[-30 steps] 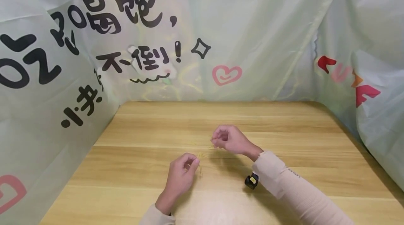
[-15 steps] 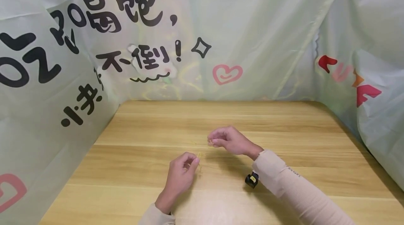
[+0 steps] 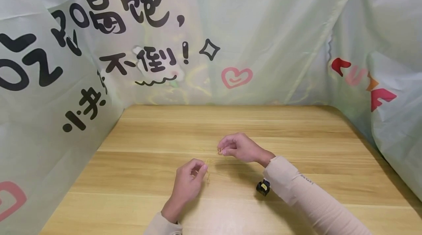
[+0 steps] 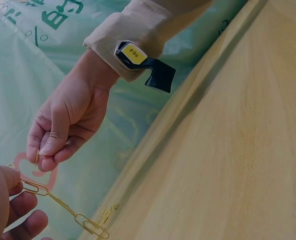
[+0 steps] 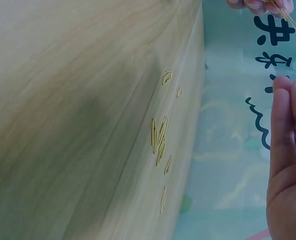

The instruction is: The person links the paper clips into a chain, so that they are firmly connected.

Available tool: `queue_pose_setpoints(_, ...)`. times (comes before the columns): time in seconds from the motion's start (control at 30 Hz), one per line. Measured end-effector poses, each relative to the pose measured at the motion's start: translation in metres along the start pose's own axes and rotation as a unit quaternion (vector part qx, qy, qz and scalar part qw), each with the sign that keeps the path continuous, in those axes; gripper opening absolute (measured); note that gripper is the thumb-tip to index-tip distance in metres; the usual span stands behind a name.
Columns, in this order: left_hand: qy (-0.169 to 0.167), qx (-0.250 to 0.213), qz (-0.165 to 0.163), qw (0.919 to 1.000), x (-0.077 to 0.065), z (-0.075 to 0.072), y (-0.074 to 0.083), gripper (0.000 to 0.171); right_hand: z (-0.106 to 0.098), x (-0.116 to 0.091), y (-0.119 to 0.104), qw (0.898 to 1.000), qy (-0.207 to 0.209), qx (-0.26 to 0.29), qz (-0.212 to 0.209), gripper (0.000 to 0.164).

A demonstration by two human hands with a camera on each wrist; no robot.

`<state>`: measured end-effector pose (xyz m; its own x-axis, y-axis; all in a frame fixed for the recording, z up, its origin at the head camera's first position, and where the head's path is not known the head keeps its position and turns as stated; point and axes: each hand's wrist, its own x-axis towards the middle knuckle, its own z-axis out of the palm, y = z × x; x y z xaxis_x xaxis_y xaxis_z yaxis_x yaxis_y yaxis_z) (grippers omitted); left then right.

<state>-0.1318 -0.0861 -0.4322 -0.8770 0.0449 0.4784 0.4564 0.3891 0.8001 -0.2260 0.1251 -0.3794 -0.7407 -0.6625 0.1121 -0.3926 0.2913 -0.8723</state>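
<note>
In the head view my left hand (image 3: 188, 183) pinches one end of a chain of gold paper clips (image 3: 208, 176). The left wrist view shows this paper clip chain (image 4: 63, 204) dangling in several links from between the fingers. My right hand (image 3: 243, 147) is just beyond and to the right, its fingertips together. Between thumb and fingers of the right hand (image 4: 73, 117) a single gold paper clip (image 4: 37, 158) shows its thin edge, close to the held end of the chain. In the right wrist view those fingertips partly hide it.
Loose gold paper clips (image 5: 159, 137) lie scattered on the wooden table (image 5: 88, 150) below the right hand. A black wrist camera (image 3: 263, 187) hangs from the right sleeve. Printed curtains (image 3: 270, 44) enclose the table at the back and sides.
My right hand has dipped slightly toward the table and its fingertips have shifted a little left. The left hand has stayed nearly still, holding the paper clip chain.
</note>
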Motion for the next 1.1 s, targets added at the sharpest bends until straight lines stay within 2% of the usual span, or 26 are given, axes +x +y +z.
queue_pose_setpoints(0.17,-0.003,0.001,-0.002,1.0,0.0002,-0.0008,0.0,0.007,-0.0008,0.0006,-0.0007,0.999,0.006,-0.023,-0.021,0.008)
queue_pose_setpoints(0.33,0.0,0.005,0.008,1.0,0.0,-0.001,-0.0006,0.007,-0.0018,0.0006,-0.0004,0.999,-0.006,-0.031,-0.044,0.005)
queue_pose_setpoints(0.47,0.006,0.005,0.027,0.9996,-0.0004,-0.0006,-0.0003,0.007,-0.0016,-0.0001,-0.0007,0.998,-0.002,-0.049,-0.046,0.011)
queue_pose_setpoints(0.57,0.007,0.003,0.029,0.9996,-0.0003,-0.0003,0.0002,0.007,-0.0007,-0.0004,-0.0016,0.998,0.012,-0.057,-0.032,0.011)
queue_pose_setpoints(0.77,0.007,0.005,0.022,0.9997,-0.0013,0.0008,0.0,0.007,0.0009,-0.0019,-0.0042,0.999,0.036,-0.034,-0.013,0.007)
queue_pose_setpoints(0.9,0.008,0.006,0.029,0.9995,-0.0008,0.0014,-0.0022,0.007,0.0003,-0.0026,-0.0072,0.999,0.044,-0.02,-0.008,0.007)
queue_pose_setpoints(1.1,0.007,0.009,0.026,0.9996,-0.0001,0.0007,-0.0017,0.008,0.0029,-0.0015,-0.0095,0.998,0.046,0.046,0.006,0.011)
